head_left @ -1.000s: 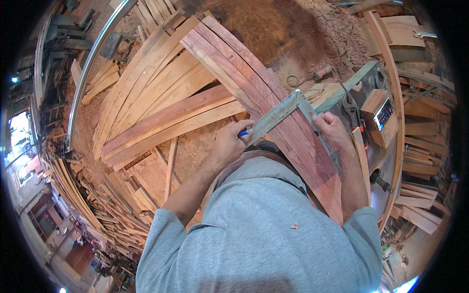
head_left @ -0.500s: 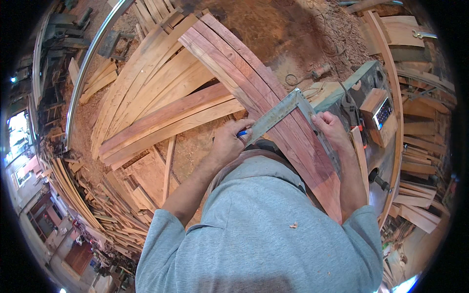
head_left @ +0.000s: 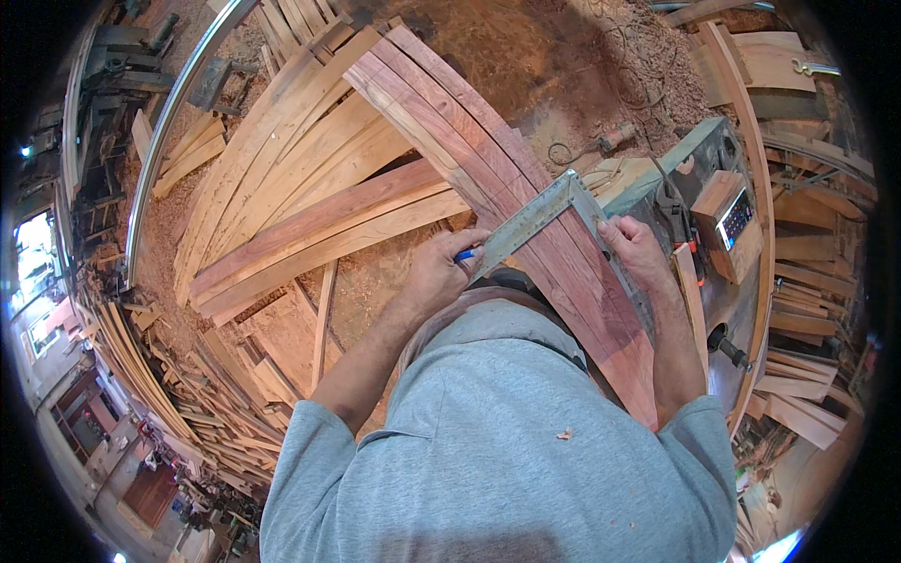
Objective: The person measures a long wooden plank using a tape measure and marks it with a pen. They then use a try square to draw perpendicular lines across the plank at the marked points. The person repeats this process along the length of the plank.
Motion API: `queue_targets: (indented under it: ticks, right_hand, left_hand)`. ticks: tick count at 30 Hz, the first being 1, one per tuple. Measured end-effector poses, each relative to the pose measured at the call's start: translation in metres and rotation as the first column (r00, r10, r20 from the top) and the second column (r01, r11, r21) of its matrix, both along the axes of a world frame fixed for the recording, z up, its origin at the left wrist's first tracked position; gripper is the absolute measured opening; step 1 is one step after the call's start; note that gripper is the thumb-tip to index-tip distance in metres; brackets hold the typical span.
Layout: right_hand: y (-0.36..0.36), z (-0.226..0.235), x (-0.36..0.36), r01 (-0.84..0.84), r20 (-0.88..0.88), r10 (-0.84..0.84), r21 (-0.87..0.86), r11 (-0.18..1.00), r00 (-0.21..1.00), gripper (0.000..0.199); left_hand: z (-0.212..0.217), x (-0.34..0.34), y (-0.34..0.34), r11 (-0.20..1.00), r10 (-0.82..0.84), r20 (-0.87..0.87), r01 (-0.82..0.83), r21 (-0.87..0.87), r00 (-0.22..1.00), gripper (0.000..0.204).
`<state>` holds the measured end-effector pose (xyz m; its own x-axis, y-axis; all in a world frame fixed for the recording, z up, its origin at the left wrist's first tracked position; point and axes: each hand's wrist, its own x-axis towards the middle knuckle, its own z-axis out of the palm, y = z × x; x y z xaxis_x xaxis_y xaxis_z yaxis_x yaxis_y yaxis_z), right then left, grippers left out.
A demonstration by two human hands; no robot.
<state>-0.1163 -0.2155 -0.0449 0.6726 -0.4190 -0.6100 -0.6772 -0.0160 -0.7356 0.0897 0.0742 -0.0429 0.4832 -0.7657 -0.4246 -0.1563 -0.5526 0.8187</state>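
Note:
A grey metal carpenter's square (head_left: 532,218) lies across several reddish wooden boards (head_left: 469,131) set side by side, its corner pointing away from me. My left hand (head_left: 439,269) is closed at the end of the square's left leg, with a blue pen (head_left: 465,254) between its fingers. On the other leg, just below the corner, my right hand (head_left: 635,248) grips the metal between thumb and fingers. The square's right leg runs down along the boards under my right forearm, which partly hides it. The boards' near ends reach beside my body.
To the left, pale planks (head_left: 282,169) fan out beneath a reddish beam (head_left: 319,225). A green-edged bench (head_left: 666,169) on the right carries a clamp-like tool (head_left: 672,208) and a wooden block with a phone (head_left: 735,219). A corded tool (head_left: 615,138) lies among shavings beyond.

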Motion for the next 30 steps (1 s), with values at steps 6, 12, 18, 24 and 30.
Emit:
queue_targets:
  ticks: [6,12,18,24,30]
  right_hand:
    - [-0.001,0.002,0.000,-0.057,0.001,0.057,-0.055,0.997,0.998,0.039]
    - [0.001,0.004,0.001,-0.045,0.003,0.045,-0.050,0.998,0.999,0.037]
    - [0.002,0.003,0.001,-0.032,0.023,0.033,-0.025,0.999,0.999,0.037]
    - [-0.001,-0.007,-0.002,-0.043,-0.008,0.043,-0.044,0.998,0.999,0.041]
    - [-0.002,-0.012,-0.006,-0.047,-0.006,0.047,-0.076,0.996,0.999,0.044]
  left_hand:
    - [-0.003,0.001,0.001,1.000,-0.007,-0.004,0.007,-0.011,1.000,0.027]
    - [-0.006,0.004,0.001,0.995,-0.047,0.135,0.058,-0.078,0.990,0.025]
    - [0.037,0.036,-0.029,0.912,0.151,0.233,-0.044,-0.408,0.961,0.021]
    - [0.022,0.032,-0.074,0.889,0.036,0.080,0.005,-0.458,0.996,0.022]
    - [0.022,0.033,-0.099,0.947,-0.088,0.117,0.119,-0.299,0.989,0.027]
